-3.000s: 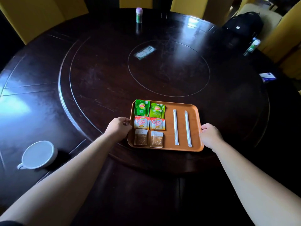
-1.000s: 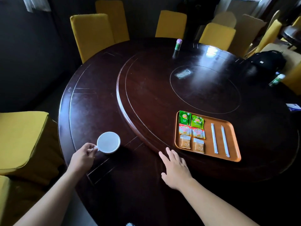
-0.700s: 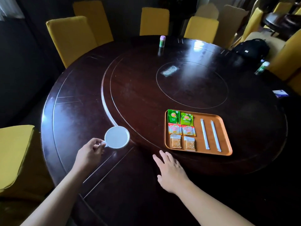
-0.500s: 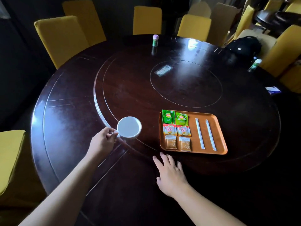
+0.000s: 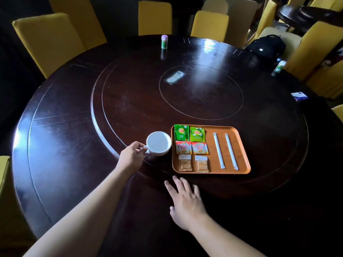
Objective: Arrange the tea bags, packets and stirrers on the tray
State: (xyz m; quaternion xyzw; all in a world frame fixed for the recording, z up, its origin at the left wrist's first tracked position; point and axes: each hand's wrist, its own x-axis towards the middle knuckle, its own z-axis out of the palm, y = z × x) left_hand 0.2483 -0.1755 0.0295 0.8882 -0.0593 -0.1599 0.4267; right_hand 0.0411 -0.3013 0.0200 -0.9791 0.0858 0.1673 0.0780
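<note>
An orange tray (image 5: 243,145) lies on the dark round table (image 5: 74,145). On its left side sit two green tea bags (image 5: 189,134), two red creamer packets (image 5: 192,147) and two brown sugar packets (image 5: 193,162), in rows. Two white wrapped stirrers (image 5: 225,151) lie side by side on the right half. My left hand (image 5: 132,155) grips the handle of a white cup (image 5: 158,143), which stands just left of the tray. My right hand (image 5: 185,201) rests flat on the table in front of the tray, fingers spread, holding nothing.
A small green and purple container (image 5: 164,41) stands at the table's far edge. A flat packet (image 5: 174,77) lies on the centre disc. A bottle (image 5: 278,67) and a blue-white packet (image 5: 298,95) are at the right edge. Yellow chairs (image 5: 46,39) ring the table; a black bag (image 5: 265,46) sits on one.
Both hands left the tray's sides. My left hand took the white cup by its handle and slid it right, up beside the tray. My right hand settled flat on the table.
</note>
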